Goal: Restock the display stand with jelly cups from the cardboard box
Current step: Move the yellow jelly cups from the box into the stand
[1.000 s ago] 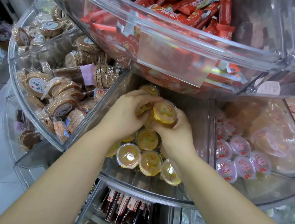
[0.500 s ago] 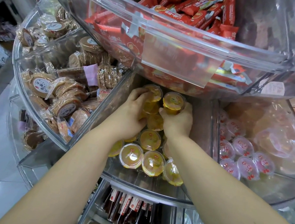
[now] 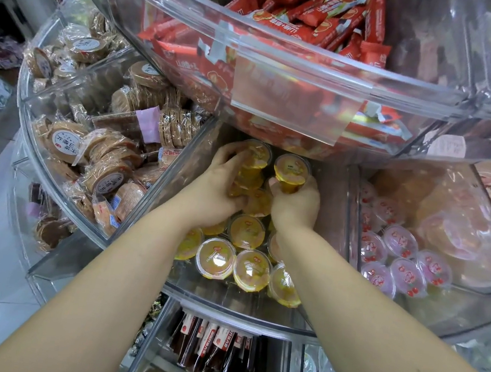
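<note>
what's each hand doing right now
Left hand: curled around a yellow jelly cup.
Right hand: gripping another yellow jelly cup.

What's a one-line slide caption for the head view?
Both hands, left hand and right hand, grip yellow jelly cups deep in the clear display stand compartment.

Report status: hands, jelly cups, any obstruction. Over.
Left hand and right hand each grip yellow jelly cups deep in the compartment. Upper tier overhangs.

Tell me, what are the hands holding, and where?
Each hand grips a yellow jelly cup by its side: the right hand one, the left hand another.
</note>
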### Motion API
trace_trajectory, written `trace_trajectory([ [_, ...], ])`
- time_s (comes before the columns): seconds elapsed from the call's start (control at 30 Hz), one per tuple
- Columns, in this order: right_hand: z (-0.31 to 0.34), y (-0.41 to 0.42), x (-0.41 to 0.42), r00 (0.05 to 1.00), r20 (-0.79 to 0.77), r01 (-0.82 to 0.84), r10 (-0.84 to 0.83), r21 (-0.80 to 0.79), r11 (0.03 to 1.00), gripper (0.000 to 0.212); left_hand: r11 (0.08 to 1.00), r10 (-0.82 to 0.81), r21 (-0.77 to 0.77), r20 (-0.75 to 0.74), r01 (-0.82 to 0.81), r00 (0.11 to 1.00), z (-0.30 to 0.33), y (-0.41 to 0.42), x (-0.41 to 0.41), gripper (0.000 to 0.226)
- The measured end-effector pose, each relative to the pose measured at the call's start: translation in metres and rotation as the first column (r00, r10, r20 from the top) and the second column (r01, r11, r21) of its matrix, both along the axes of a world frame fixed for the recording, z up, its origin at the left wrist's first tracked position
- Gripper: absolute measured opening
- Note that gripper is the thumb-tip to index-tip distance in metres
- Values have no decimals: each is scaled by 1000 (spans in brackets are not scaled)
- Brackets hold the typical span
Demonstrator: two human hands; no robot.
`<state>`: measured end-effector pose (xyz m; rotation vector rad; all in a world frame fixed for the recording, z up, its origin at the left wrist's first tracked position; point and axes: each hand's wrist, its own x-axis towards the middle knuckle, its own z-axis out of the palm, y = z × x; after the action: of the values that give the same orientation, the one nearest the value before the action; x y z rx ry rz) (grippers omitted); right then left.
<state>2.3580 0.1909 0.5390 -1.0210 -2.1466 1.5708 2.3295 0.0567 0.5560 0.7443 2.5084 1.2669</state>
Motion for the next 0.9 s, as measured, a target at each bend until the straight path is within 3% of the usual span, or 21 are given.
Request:
trace_trajectory([
  [0.23, 19, -2, 19, 992, 61, -100, 107, -108, 989, 47, 997, 53, 55, -47, -50, 997, 7, -6, 4, 75],
  [0.33, 36, -6, 45, 982, 18, -178, 187, -226, 958, 35, 994, 90, 65, -55, -86, 994, 21, -5, 12, 70],
  [0.37, 42, -9, 55, 979, -25, -199, 201, -299, 933, 29, 992, 108, 66, -74, -103, 991, 27, -6, 16, 66],
  [0.43, 51, -14, 72, 969, -94, -246, 227, -401, 883, 39, 985, 171, 59, -155, -164, 973, 42, -12, 27, 54],
  [0.47, 55, -17, 79, 961, -119, -278, 252, -410, 869, 42, 977, 214, 67, -195, -205, 957, 48, -19, 35, 45],
  [0.53, 61, -22, 90, 919, -181, -393, 351, -346, 852, 30, 942, 319, 169, -169, -291, 933, 55, -38, 61, 29],
  [0.63, 66, -35, 99, 814, -236, -574, 532, -180, 799, 21, 795, 511, 371, 19, -481, 859, 47, -71, 114, 28],
  [0.73, 63, -60, 113, 657, -289, -742, 696, -82, 666, 22, 552, 713, 432, 199, -713, 672, 17, -98, 174, 33],
  [0.8, 56, -81, 128, 501, -322, -852, 803, -19, 524, 23, 360, 807, 400, 319, -843, 496, -8, -111, 220, 28],
  [0.9, 36, -115, 159, 182, -302, -976, 936, 61, 210, 24, 59, 876, 314, 438, -947, 200, -47, -122, 292, 28],
])
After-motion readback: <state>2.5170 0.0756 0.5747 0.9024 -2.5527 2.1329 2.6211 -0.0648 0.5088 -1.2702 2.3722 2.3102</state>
